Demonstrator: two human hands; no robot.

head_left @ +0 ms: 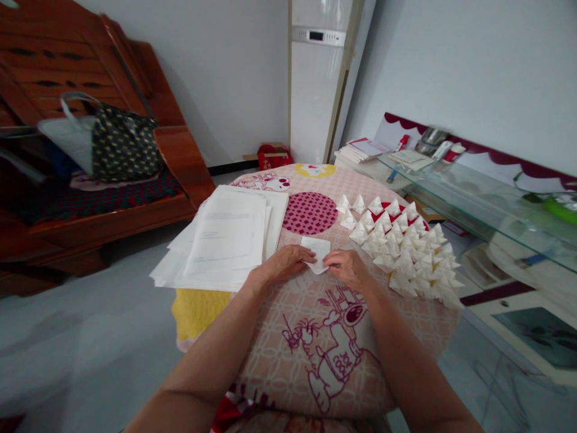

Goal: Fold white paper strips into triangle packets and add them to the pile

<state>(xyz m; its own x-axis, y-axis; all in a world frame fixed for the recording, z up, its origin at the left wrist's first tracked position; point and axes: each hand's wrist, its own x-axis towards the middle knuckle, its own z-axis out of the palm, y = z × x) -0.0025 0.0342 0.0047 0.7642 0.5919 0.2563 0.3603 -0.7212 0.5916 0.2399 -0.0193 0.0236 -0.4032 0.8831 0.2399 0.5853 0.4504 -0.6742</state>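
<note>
Between my two hands is a small white piece of folded paper [317,245], its lower corners tucked inward. My left hand [292,258] pinches its left edge, and the fingers of my right hand [347,264] close on its right edge. Just left of my left hand lies a stack of white paper sheets [225,237], loosely piled with faint print on top. Beyond my right hand stand rows of pointed folded paper pieces [406,246], all white and much alike.
A patterned cloth [311,337] covers the round table. To the right runs a glass-topped cabinet [487,198] carrying books and small items. A wooden bench [90,210] with a dotted bag [126,144] stands at left. Behind the table rises a tall white air conditioner [315,90].
</note>
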